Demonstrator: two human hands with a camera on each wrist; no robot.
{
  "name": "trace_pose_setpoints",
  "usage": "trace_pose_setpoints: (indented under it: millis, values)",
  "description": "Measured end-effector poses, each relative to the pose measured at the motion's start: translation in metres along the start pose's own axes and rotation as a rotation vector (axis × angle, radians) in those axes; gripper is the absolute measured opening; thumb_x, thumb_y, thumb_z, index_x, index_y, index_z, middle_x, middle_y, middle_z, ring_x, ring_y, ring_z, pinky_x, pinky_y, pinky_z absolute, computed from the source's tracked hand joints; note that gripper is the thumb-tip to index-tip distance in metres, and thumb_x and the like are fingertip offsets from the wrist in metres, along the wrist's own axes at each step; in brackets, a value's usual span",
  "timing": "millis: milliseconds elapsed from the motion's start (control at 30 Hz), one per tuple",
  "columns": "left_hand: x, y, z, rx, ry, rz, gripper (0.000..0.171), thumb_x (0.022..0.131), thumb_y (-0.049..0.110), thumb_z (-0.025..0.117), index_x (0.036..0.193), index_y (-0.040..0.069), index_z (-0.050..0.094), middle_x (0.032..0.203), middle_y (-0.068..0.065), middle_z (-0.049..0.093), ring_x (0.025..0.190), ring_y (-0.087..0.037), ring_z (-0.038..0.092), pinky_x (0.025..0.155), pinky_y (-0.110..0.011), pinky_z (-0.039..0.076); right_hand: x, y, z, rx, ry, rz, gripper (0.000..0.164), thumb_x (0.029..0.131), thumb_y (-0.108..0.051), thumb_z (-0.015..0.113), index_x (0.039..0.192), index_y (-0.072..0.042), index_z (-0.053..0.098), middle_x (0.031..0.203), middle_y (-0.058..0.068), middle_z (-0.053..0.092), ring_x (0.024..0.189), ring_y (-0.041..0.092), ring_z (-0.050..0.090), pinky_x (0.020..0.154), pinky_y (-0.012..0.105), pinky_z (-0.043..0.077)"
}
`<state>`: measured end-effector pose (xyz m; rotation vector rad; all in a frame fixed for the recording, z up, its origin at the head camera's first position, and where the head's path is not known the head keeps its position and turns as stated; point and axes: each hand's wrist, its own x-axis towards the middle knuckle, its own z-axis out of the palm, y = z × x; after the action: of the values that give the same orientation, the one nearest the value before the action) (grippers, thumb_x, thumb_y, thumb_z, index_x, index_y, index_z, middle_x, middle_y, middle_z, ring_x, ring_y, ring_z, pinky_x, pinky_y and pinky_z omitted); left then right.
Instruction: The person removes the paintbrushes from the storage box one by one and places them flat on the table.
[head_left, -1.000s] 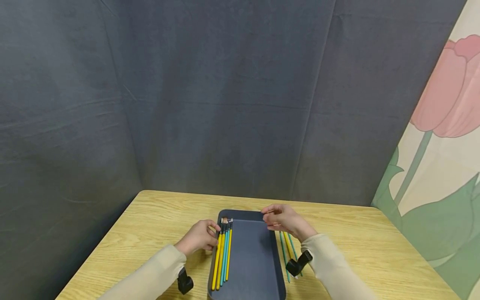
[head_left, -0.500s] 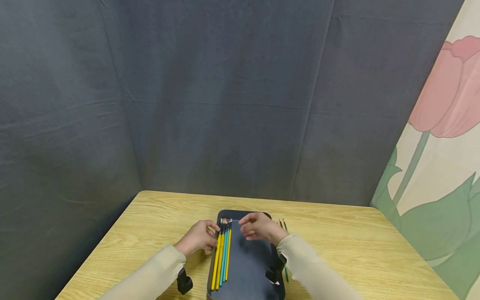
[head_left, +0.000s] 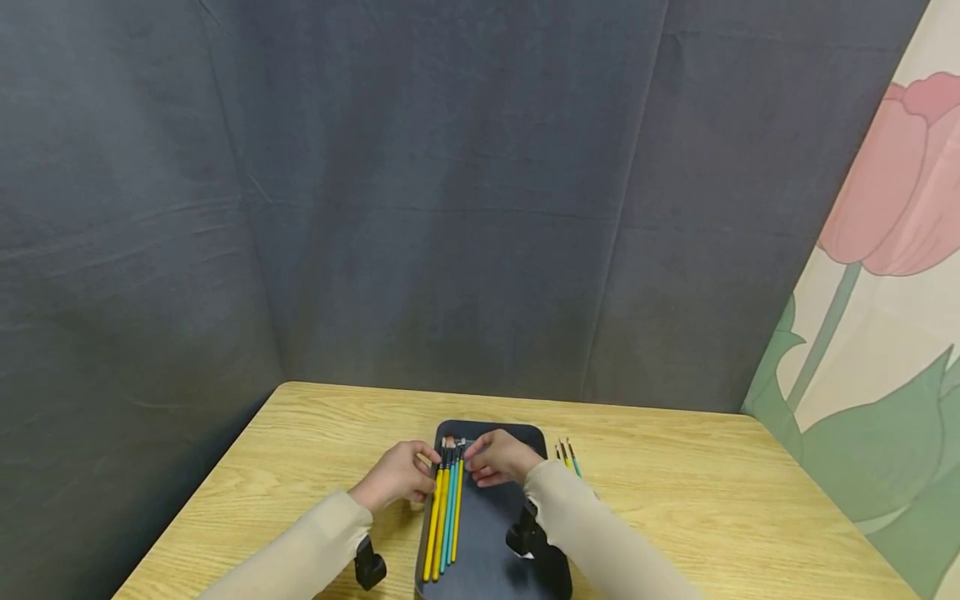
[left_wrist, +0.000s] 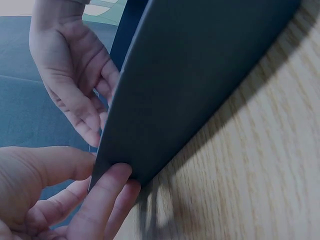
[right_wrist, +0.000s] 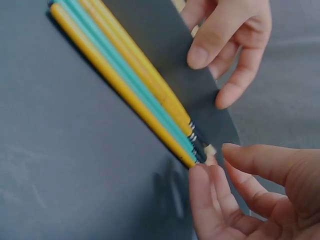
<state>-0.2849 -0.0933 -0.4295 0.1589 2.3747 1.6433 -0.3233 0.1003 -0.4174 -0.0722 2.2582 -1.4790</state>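
A dark grey tray point(head_left: 491, 533) lies lengthwise on the table. Along its left side lie several paintbrushes point(head_left: 444, 517) with yellow and turquoise handles, bristles at the far end. My left hand point(head_left: 401, 473) holds the tray's left wall; in the left wrist view its thumb is at the rim and its fingers point(left_wrist: 102, 197) press the outer face. Inside the tray, my right hand point(head_left: 501, 458) is at the brushes' bristle ends. The right wrist view has its fingertips point(right_wrist: 200, 182) touching the nearest yellow handle's end, with the thumb apart from them.
Just right of the tray, several thin brushes point(head_left: 567, 454) lie on the wooden table point(head_left: 690, 500), partly hidden by the right sleeve point(head_left: 592, 525). A dark grey curtain point(head_left: 450, 208) hangs behind the table, and a tulip-patterned cloth point(head_left: 870, 333) stands at the right.
From above the tray's far right corner, my right hand has moved left and down to the bristle ends of the brushes in the tray. The left hand stays at the tray's left wall.
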Motion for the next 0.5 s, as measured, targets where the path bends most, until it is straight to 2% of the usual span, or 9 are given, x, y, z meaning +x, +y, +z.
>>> trace_pose_setpoints:
  millis: [167,333,500]
  values:
    - [0.0,0.0,0.0,-0.003,-0.003,0.002,0.038,0.075,-0.014,0.066,0.111,-0.007,0.057,0.083,-0.012,0.055,0.062,-0.018,0.055,0.056,-0.032,0.055,0.008,0.003,0.006,-0.04,0.014,0.004,0.018,0.085,0.002,0.068,0.102,0.004,0.064,0.078,0.009,0.066,0.058,0.013,0.057,0.066,0.035,0.059]
    - [0.0,0.0,0.0,0.0,-0.003,0.001,0.037,0.075,-0.014,0.066,0.111,-0.008,0.057,0.083,-0.012,0.055,0.063,-0.018,0.056,0.056,-0.032,0.055,0.013,0.005,0.013,-0.053,0.021,-0.001,0.018,0.082,0.003,0.071,0.098,0.004,0.065,0.068,0.003,0.058,0.056,0.012,0.053,0.066,0.036,0.059]
    - [-0.001,0.001,0.0,0.006,-0.005,-0.006,0.037,0.076,-0.013,0.067,0.111,-0.007,0.057,0.084,-0.012,0.055,0.063,-0.018,0.056,0.057,-0.032,0.055,0.015,0.006,0.02,-0.066,0.037,-0.006,0.019,0.079,0.007,0.071,0.097,0.005,0.065,0.065,0.002,0.054,0.054,0.011,0.05,0.063,0.036,0.058]
